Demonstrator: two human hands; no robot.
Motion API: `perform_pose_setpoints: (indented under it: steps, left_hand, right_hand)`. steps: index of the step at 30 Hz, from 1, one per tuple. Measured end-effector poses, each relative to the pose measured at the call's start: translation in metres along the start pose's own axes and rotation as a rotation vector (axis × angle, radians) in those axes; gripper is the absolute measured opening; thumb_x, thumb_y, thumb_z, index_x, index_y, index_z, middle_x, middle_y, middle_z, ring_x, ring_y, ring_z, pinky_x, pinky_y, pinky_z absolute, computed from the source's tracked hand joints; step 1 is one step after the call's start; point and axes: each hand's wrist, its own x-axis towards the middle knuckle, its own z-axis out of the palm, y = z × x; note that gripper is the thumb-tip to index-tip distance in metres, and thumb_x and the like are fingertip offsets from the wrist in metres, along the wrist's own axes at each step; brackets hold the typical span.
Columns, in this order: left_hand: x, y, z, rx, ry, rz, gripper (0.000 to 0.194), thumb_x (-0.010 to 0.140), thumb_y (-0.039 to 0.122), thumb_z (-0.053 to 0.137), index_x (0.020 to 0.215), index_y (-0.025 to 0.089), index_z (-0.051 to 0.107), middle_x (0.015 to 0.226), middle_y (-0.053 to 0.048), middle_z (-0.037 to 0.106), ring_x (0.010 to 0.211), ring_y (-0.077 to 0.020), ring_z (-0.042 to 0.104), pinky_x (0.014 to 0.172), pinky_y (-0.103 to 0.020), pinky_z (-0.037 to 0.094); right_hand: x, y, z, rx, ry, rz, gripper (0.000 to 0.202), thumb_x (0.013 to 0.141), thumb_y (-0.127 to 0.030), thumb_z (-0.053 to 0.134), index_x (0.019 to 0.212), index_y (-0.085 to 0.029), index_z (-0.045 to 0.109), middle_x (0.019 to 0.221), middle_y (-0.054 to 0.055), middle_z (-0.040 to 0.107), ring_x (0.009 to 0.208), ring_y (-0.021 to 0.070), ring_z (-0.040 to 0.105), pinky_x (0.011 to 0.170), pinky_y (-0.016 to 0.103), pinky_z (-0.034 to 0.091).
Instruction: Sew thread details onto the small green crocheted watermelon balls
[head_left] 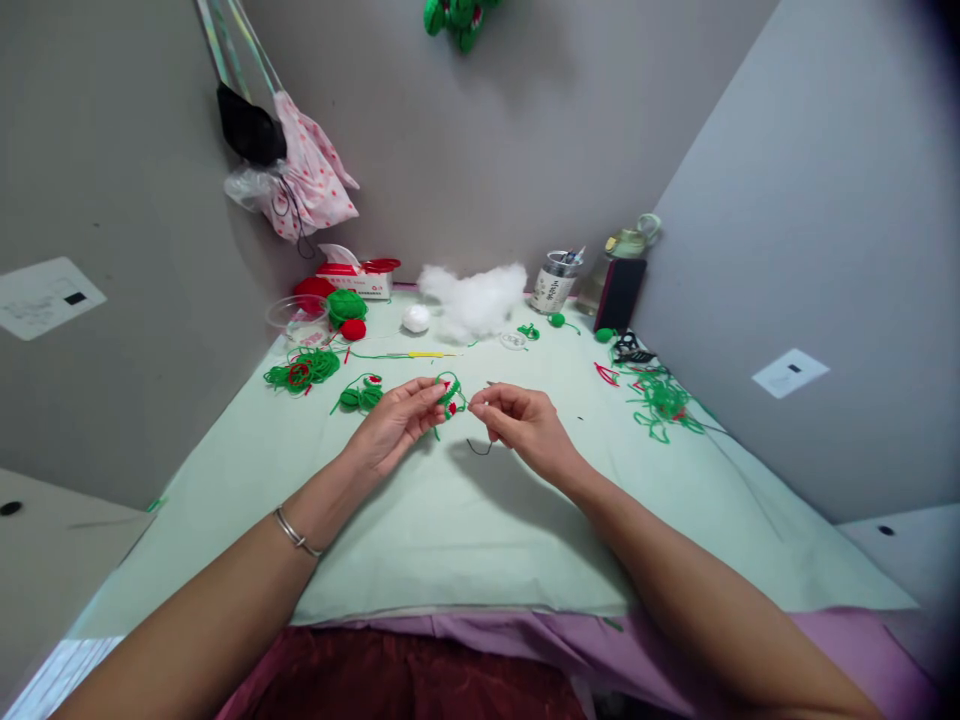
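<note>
Over the middle of the pale green cloth, my left hand [401, 420] is closed on a small green, white and red crocheted piece [451, 396]. Just to its right, my right hand [525, 425] has its thumb and fingers pinched; a thin thing like a needle seems to be between them, too small to name surely. A dark thread [480, 450] hangs below these fingertips. Left of my left hand lies a green crocheted piece [361, 398]. A yellow crochet hook [426, 355] lies behind the hands.
Green yarn scraps [304, 370] lie left, and more yarn [664, 398] lies right beside black scissors [631, 348]. White stuffing [476, 300], a tissue box [367, 280], a pen tin [555, 282], a dark phone [621, 294] and a bottle [596, 285] stand along the back.
</note>
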Motion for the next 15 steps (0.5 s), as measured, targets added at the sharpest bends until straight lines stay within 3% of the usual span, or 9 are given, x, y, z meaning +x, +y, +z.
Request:
perform_pose_setpoints:
  steps: [15]
  left_hand:
    - [0.0039,-0.0032,-0.0074,0.157,-0.066,0.030,0.021,0.071,0.025,0.081,0.087,0.014,0.070,0.080,0.001,0.066,0.063,-0.0051,0.059,0.067,-0.017,0.051]
  right_hand:
    - [-0.0003,0.0043,-0.0006,-0.122,0.005,0.000,0.017,0.086,-0.030,0.059,0.083,-0.015,0.067,0.052,-0.004,0.053,0.050,0.0078,0.048,0.048,0.019,0.031]
